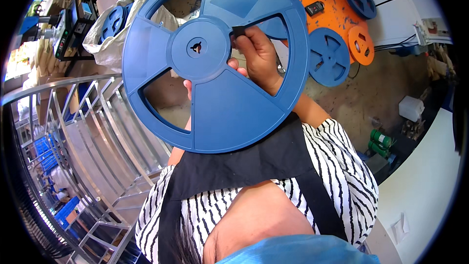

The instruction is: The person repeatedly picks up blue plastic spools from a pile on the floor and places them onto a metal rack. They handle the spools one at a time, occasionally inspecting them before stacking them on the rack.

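Observation:
A large blue plastic reel [234, 107] fills the middle of the view, its flat face turned up toward me. My left hand [188, 89] supports it from beneath. Most of that hand is hidden by the reel; only some fingers show at the openings by the hub. Through the right-hand opening comes my right hand [260, 57], thumb and fingers pinched together on a small black piece [238, 31]. The piece sits against the opening's edge beside the hub, and its exact kind is not clear.
Ahead on the right, an orange surface [312, 0] carries orange reels and a small black device [314, 8]. More blue reels [330, 57] stand around it. A white sack [105, 51] with blue reels is at far left, above a metal rack [97, 127]. A white table [430, 181] lies right.

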Available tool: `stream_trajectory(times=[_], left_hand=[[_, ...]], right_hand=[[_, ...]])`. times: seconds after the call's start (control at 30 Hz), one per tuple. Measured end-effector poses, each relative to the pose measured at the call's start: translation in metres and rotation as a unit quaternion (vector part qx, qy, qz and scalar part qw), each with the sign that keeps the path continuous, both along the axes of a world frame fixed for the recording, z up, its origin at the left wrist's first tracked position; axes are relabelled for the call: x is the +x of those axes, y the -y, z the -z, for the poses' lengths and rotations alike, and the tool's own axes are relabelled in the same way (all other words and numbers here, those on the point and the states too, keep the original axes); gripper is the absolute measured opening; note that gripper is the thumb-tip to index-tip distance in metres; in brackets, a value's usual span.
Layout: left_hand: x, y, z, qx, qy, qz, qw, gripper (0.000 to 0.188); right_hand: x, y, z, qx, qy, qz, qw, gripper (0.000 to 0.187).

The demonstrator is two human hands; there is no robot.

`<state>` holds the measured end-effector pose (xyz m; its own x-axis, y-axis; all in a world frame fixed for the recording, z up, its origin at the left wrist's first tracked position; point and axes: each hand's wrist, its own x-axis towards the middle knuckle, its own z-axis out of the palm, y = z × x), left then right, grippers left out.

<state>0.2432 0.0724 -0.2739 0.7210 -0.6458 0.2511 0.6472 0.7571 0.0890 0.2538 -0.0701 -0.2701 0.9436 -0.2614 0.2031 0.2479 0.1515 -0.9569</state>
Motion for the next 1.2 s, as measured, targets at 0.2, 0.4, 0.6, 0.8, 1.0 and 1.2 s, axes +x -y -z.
stream_trajectory(times=[0.2, 0.4, 0.6, 0.8, 1.0, 1.2], left_hand=[[0.043, -0.017, -0.006, 0.192, 0.146, -0.102, 0.965, 0.073], [0.079, -0.041, 0.003, 0.487, 0.348, -0.257, 0.759, 0.068], [0.091, -0.049, 0.021, 0.457, 0.291, -0.266, 0.798, 0.057], [0.097, -0.053, 0.045, 0.297, 0.084, -0.169, 0.936, 0.046], [0.08, -0.05, 0.028, 0.447, 0.226, -0.247, 0.83, 0.052], [0.074, -0.042, 0.019, 0.552, 0.33, -0.277, 0.714, 0.061]], right_hand=[[-0.012, 0.046, 0.047, 0.04, -0.112, 0.042, 0.992, 0.016], [0.006, 0.079, -0.018, 0.057, -0.146, 0.005, 0.988, 0.026], [0.034, 0.017, -0.112, -0.281, -0.108, -0.259, 0.918, 0.031], [0.034, 0.011, -0.118, -0.399, -0.085, -0.293, 0.865, 0.034], [0.033, 0.018, -0.132, -0.43, -0.095, -0.34, 0.831, 0.033], [0.013, 0.027, -0.146, -0.393, -0.143, -0.383, 0.824, 0.029]])
